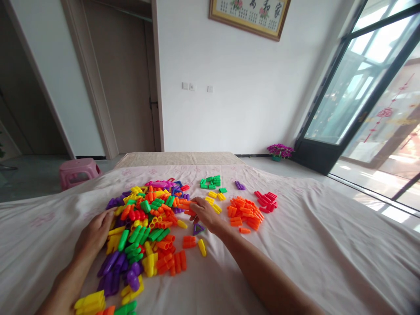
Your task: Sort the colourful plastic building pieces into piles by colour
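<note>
A mixed heap of bullet-shaped plastic toy building blocks, with green blocks (139,235), yellow blocks (150,260) and purple blocks (113,267) among them, lies on the cloth in front of me. At the heap's left edge rests my left hand (96,229), fingers stretched out against the blocks, their tips partly hidden. My right hand (204,213) is closed on an orange toy block (185,205) at the heap's right side. Right of that hand is a separate pile of orange blocks (246,212), with a red group (266,201) beyond it.
Smaller green (211,181), yellow (213,203) and purple (239,185) groups lie farther back on the pale bedsheet (311,245). A pink stool (79,173) stands at left. Purple flowers (280,151) sit by the glass door (344,87).
</note>
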The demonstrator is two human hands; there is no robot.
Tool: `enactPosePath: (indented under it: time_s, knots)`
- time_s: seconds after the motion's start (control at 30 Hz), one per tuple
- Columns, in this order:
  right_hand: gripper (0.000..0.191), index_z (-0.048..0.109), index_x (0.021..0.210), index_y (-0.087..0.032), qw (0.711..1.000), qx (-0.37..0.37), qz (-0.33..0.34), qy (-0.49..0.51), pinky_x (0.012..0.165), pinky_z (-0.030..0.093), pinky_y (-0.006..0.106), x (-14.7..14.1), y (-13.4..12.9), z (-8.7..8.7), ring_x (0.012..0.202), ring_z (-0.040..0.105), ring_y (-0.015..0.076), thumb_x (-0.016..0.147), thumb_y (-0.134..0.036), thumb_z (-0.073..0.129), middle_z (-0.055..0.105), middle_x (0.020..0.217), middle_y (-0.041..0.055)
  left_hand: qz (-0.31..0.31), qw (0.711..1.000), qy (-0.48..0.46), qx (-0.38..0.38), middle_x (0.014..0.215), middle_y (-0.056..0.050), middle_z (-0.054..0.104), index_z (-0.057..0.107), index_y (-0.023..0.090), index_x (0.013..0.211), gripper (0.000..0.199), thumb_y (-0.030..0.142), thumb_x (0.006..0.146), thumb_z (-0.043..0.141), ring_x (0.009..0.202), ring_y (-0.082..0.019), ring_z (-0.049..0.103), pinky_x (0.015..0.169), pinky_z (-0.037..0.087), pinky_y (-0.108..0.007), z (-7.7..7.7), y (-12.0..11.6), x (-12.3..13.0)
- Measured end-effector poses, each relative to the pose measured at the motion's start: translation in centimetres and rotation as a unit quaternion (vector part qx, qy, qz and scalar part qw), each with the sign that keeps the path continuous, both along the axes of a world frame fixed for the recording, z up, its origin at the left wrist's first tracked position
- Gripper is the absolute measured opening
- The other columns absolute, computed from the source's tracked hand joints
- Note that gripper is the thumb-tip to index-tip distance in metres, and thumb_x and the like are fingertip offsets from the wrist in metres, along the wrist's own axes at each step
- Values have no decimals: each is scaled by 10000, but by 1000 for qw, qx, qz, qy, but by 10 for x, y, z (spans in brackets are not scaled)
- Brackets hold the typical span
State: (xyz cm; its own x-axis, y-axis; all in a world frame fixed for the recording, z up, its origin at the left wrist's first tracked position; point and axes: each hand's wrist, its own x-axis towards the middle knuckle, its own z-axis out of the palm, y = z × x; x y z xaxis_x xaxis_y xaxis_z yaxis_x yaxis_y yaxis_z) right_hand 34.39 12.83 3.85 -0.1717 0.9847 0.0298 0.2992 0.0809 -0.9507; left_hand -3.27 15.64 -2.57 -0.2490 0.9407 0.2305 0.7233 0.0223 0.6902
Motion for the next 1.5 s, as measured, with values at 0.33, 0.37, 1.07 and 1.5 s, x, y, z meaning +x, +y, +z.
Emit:
enactPosePath:
  time_s: [0.33, 0.37, 1.07, 1.5]
  knots:
    - [232, 573, 857, -186, 997, -14, -2, 82, 450, 348, 194, 10, -7, -16, 485, 514, 91, 880, -416, 558, 565, 604, -36, 43, 995, 4, 92, 1296, -125, 671, 677, 180, 1212, 465, 460, 914, 455, 1139, -292, 627, 1008, 462, -416, 32, -21, 19]
    - [245, 579, 879, -185, 996, -9, 7, 88, 456, 351, 193, 10, -9, -15, 494, 521, 91, 878, -429, 564, 571, 620, -36, 52, 990, -12, 132, 1286, -113, 676, 678, 186, 1203, 457, 469, 906, 477, 1096, -273, 643, 994, 477, -398, 45, -27, 26]
    - [479, 539, 926, -181, 972, -22, 53, 227, 449, 354, 189, -17, -33, 1, 498, 548, 84, 757, -601, 694, 600, 661, -43, -183, 930, -319, -26, 857, -67, 760, 730, 145, 1016, 516, 568, 720, 720, 799, -226, 718, 684, 578, -308, 87, -71, 166]
    - [441, 527, 913, -205, 967, 2, 15, 254, 491, 387, 210, -27, -41, 11, 534, 548, 101, 767, -590, 684, 574, 658, -46, -225, 943, -243, -37, 769, -23, 706, 715, 198, 986, 425, 546, 742, 694, 732, -210, 672, 631, 509, -275, 96, -80, 178]
